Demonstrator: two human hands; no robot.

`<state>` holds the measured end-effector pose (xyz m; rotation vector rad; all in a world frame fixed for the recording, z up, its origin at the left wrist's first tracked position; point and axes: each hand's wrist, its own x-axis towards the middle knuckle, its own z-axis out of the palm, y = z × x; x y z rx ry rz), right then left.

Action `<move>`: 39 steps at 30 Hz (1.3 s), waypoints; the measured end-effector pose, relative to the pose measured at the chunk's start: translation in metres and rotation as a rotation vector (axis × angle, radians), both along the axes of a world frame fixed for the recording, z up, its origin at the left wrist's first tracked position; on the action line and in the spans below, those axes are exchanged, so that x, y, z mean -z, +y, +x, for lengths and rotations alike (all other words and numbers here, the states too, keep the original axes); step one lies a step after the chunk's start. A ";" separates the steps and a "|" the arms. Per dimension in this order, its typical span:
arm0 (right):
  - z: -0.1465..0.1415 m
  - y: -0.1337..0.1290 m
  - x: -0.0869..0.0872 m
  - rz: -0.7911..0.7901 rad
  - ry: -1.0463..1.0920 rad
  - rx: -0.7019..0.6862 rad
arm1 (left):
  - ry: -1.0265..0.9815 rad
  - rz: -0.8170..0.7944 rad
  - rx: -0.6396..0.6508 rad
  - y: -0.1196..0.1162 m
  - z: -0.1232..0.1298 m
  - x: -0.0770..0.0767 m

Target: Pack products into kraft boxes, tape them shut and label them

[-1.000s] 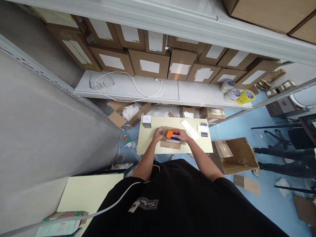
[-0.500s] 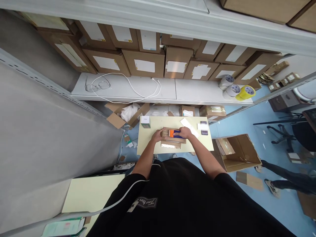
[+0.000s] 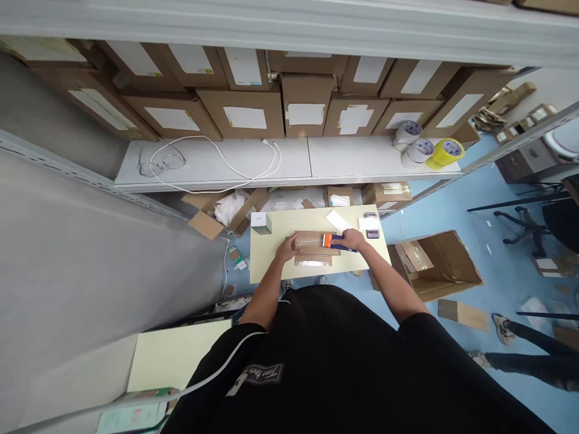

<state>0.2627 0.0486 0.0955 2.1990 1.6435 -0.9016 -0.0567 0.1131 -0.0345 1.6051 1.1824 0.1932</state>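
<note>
A small cardboard box [image 3: 312,239] lies on the cream table [image 3: 265,265], with shiny clear tape along its top and one flap spread toward me. At the box's left end, my left hand [image 3: 286,248] grips the edge with bent fingers. My right hand [image 3: 354,239] is wrapped round the handle of an orange and blue tape dispenser [image 3: 327,240]. The dispenser's orange end is over the right part of the box; I cannot tell whether it touches.
On the table stand a small white and green box [image 3: 261,223], a white paper [image 3: 338,220] and a dark phone-like item [image 3: 373,234]. Tape rolls [image 3: 418,152] and a white cable [image 3: 217,144] lie on the shelf. A big open carton [image 3: 456,265] is at right, near a person's legs [image 3: 534,358].
My right hand has moved the tape dispenser to the right along the box. My left hand stays at the box's left end. The person's legs at right have shifted, and the view has tilted slightly.
</note>
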 end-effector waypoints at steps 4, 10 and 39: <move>0.008 -0.001 -0.002 -0.007 0.001 -0.016 | 0.037 -0.015 0.009 -0.004 0.003 -0.003; 0.040 -0.007 0.002 -0.037 -0.003 0.008 | 0.038 -0.009 0.006 -0.005 0.006 -0.007; 0.059 -0.010 0.034 -0.136 -0.145 0.259 | 0.038 -0.048 -0.011 -0.001 0.011 -0.005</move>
